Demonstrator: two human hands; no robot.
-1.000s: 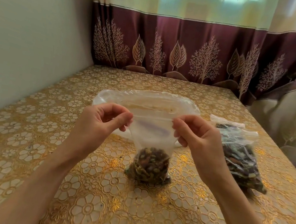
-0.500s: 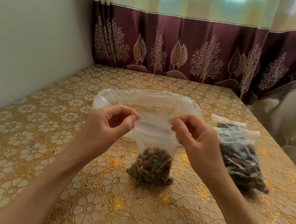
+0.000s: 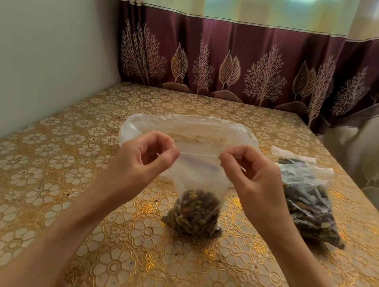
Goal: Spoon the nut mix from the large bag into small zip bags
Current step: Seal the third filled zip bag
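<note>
Hands were both up over the table [image 3: 26, 192], and you had the small zip bag [image 3: 198, 182] pinched at its top strip from either end. Your left hand [image 3: 142, 160] had thumb and forefinger clamped on the left corner of the strip, the other fingers curled in loosely. Your right hand [image 3: 255, 181] did the same on the right corner, so the strip was stretched flat between the 2 pinches. The bag hung down from there with its bottom resting on the gold flowered tablecloth, and the nut mix [image 3: 193, 214] filled roughly the lower half of it. Right behind your hands sat the large bag [image 3: 193, 125], its clear mouth rolled open and wide; I couldn't tell how much was inside since your hands covered it. Off to your right, near the table edge, 2 filled zip bags [image 3: 310, 204] lay flat, one partly over the other, well apart from the one you held. A maroon curtain [image 3: 245, 65] with tree and leaf prints hung behind the table.
</note>
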